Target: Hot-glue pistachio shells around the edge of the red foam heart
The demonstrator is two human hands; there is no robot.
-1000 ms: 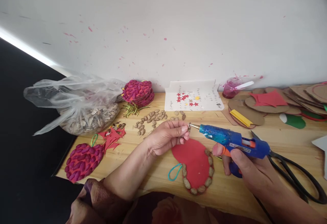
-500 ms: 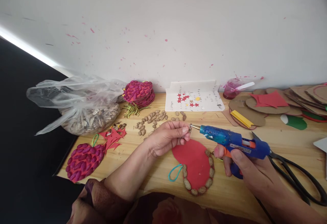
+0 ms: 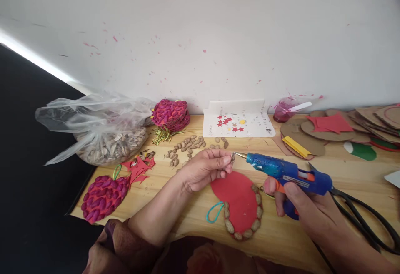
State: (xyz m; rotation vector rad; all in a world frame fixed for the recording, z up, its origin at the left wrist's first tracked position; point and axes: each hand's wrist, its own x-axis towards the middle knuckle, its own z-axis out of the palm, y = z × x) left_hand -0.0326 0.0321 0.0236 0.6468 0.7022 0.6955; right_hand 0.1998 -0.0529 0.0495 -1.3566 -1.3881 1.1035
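Observation:
My right hand (image 3: pixel 304 205) grips a blue glue gun (image 3: pixel 281 172) with its fingers around the orange trigger. In my left hand (image 3: pixel 209 167) a small brownish piece, apparently a peanut shell (image 3: pixel 233 157), is pinched between thumb and fingers. The gun's metal nozzle points left, its tip at or very close to that piece. Below both hands lies a red heart-shaped cutout (image 3: pixel 239 201), edged along the bottom and right by several peanuts (image 3: pixel 229 226). A turquoise cord loop (image 3: pixel 214 212) sticks out at its left.
Loose peanuts (image 3: pixel 186 144) lie behind my left hand. Left stand a bag of shells (image 3: pixel 112 144), a purple-studded heart (image 3: pixel 104 198) and red scraps (image 3: pixel 139 168). Paper with stars (image 3: pixel 215 130), a pink-stained cup (image 3: pixel 283 109) and cardboard pieces (image 3: pixel 328 128) line the wall. Black scissors (image 3: pixel 362 211) lie right.
The glue gun has shifted very slightly to the right, while my left hand keeps its pinch in nearly the same place.

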